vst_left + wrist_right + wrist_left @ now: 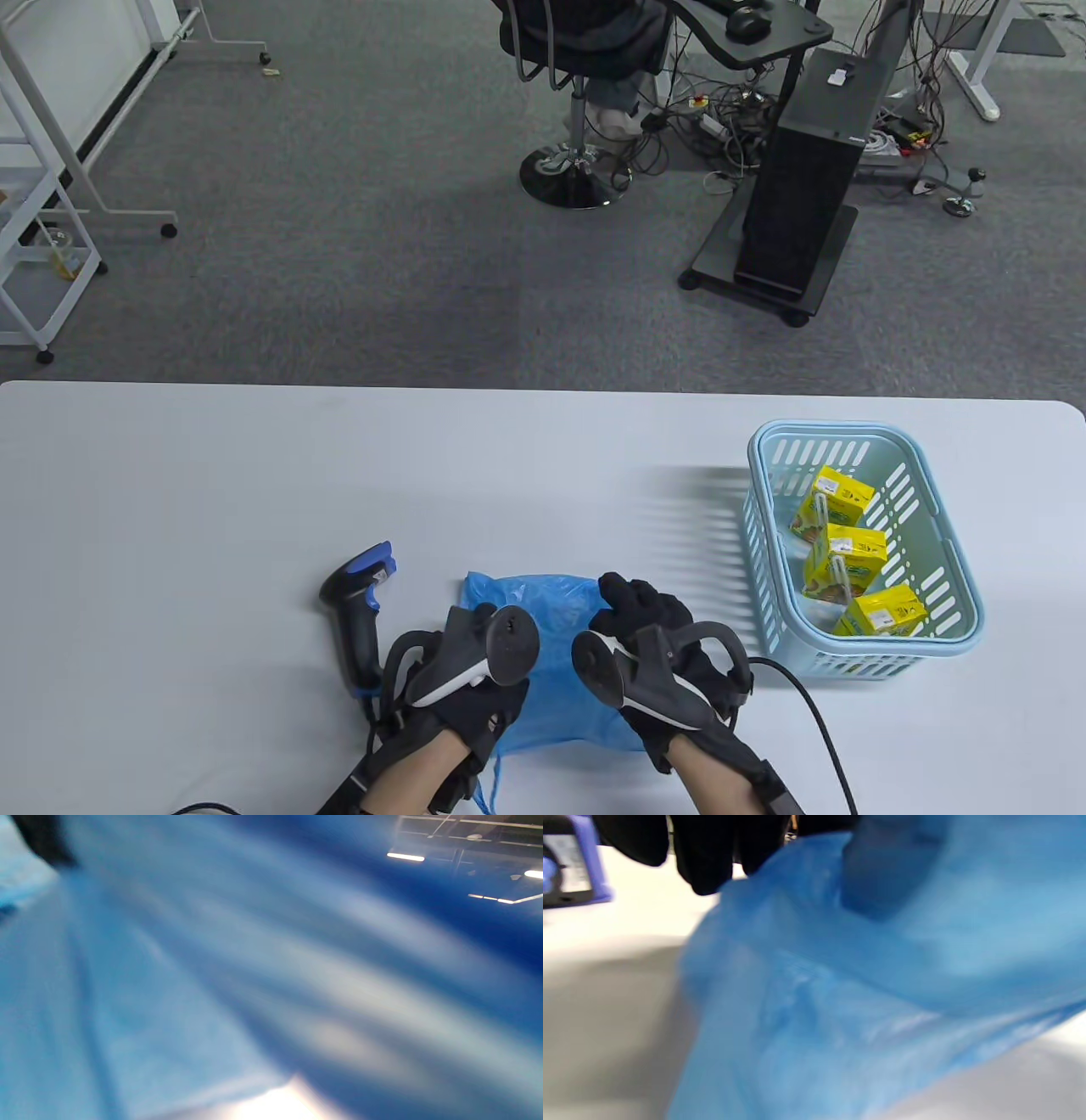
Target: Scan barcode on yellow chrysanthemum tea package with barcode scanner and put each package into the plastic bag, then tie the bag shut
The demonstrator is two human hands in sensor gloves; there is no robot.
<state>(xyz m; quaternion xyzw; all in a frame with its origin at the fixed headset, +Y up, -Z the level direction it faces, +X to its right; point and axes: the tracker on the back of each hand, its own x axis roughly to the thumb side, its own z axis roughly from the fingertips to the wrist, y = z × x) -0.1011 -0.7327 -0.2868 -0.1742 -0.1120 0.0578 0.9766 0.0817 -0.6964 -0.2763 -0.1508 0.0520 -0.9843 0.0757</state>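
Note:
A blue plastic bag (556, 671) lies flat on the white table near its front edge. My left hand (482, 613) holds the bag's left side; in the left wrist view the gloved fingers (704, 853) hang over the blue film (865, 997), and a dark finger shape shows through it. My right hand (632, 598) curls its fingers on the bag's top right corner, and blurred blue film (212, 984) fills the right wrist view. The black and blue barcode scanner (361, 611) lies just left of the left hand. Three yellow tea packages (833, 501) (848, 556) (882, 613) sit in a light blue basket (831, 428).
The basket stands at the table's right side, about a hand's width from my right hand. A black cable (814, 705) trails from the right glove toward the front edge. Beyond the table's far edge are grey carpet, a chair and a computer stand.

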